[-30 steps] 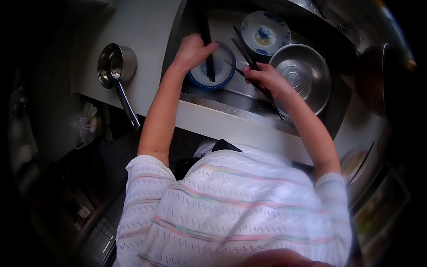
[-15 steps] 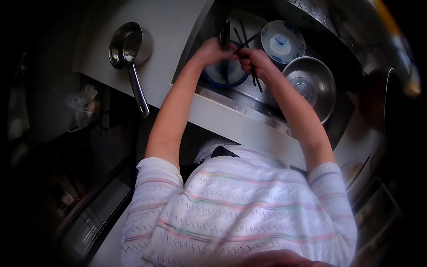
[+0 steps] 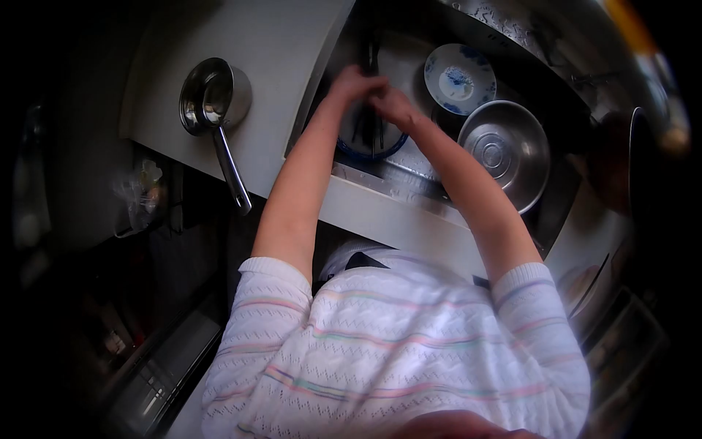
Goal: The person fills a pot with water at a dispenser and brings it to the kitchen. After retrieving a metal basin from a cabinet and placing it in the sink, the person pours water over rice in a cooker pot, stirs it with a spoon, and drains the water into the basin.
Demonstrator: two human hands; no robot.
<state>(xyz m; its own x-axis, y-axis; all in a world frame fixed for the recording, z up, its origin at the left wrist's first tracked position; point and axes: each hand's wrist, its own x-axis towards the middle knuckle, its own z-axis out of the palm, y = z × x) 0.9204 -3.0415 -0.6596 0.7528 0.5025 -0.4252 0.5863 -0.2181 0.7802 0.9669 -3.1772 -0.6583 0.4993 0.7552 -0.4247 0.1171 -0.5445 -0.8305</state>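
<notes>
In the sink, my left hand (image 3: 354, 83) is closed around a bundle of dark chopsticks (image 3: 373, 53). My right hand (image 3: 395, 107) presses against it, its fingers curled on the same bundle; both hands are a little blurred. The chopsticks stick out above and below the hands, over a blue-rimmed bowl (image 3: 374, 155) that they partly cover. Right of my hands sits a white dish with blue flowers (image 3: 456, 82), and a steel basin (image 3: 515, 143) rests just below it.
A steel saucepan (image 3: 241, 91) stands on the pale counter (image 3: 289, 44) left of the sink, its handle pointing toward me. The sink's front ledge (image 3: 365, 212) runs between my body and the bowls. A plastic bag (image 3: 139, 194) hangs at the lower left.
My right hand has moved left against my left hand. The chopsticks that crossed and fanned out from it are now lined up in one bundle. The view has shifted slightly.
</notes>
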